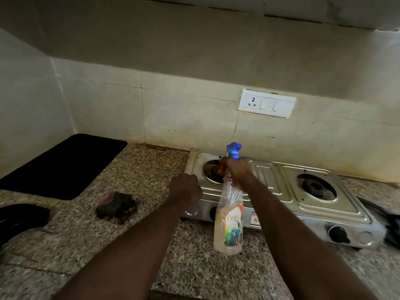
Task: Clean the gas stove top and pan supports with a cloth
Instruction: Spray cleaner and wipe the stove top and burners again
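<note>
A: Starting closest, what is on the bench (194, 267)?

B: It's speckled stone. In front of the stove's knobs is a spray bottle (228, 226) of clear plastic, roughly half full of pale liquid and held upright. The right hand (236, 169) grasps it round the neck, just under the blue trigger head.

A: And the other one?

B: The left hand (186, 189) is clenched in a fist near the stove's left front corner. I see nothing in it.

A: Where's the cloth (115, 205)?

B: It lies dark and crumpled on the bench, just left of the gas stove (270, 187). Neither hand touches it.

A: So how far along is the job?

B: Barely begun, I'd judge. The steel top looks smudged, with no wet streaks I can make out. No pan support sits over the right burner (317, 187), and the left burner is partly hidden behind the hand. A dark curved object (21, 215) at the bench's left edge may be a support, but I cannot tell.

A: What's left?

B: Spraying, wiping the top and doing the supports, so practically everything. Farther back are a black mat (62, 165) and a socket plate (266, 103) on the tiled wall.
</note>
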